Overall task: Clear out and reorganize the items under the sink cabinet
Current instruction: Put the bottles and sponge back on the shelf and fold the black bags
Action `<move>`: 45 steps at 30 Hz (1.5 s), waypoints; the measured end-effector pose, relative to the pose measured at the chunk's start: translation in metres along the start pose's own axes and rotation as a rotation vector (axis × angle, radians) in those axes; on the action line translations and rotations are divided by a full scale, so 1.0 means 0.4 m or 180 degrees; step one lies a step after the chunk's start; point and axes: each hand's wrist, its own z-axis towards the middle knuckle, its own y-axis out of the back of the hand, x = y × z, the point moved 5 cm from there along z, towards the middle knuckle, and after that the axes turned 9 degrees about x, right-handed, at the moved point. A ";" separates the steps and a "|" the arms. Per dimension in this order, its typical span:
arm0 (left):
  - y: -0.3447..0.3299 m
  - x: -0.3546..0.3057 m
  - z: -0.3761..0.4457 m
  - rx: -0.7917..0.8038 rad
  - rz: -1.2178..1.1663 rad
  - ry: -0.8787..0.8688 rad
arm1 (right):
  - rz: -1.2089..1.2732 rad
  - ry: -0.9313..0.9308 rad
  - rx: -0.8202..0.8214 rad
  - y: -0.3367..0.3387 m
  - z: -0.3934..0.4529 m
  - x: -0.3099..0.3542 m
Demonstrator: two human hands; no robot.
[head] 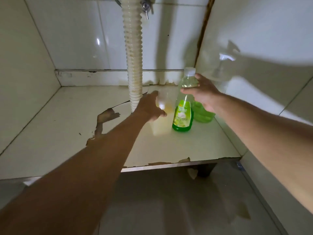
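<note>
A green dish-soap bottle [183, 116] with a white cap stands at the back right of the cabinet floor [67, 133]. My right hand [203, 94] wraps its upper part, with the thumb across the front. Behind that hand stands a clear pump bottle [204, 115] with green liquid at its bottom; its pump head looks blurred. My left hand [150, 107] is closed around a small clear container [165, 100] holding a little yellowish liquid, just left of the green bottle and resting on or close to the floor.
A white corrugated drain hose [133, 56] hangs down at the middle back, right beside my left hand. A metal valve [147, 7] sits on the tiled back wall. The floor's laminate is peeled and chipped at the left and along the front edge [160, 164].
</note>
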 end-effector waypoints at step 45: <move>-0.390 0.607 -0.880 0.1964 0.0340 0.2790 | -0.3120 0.0935 0.2855 -0.720 -0.700 -0.398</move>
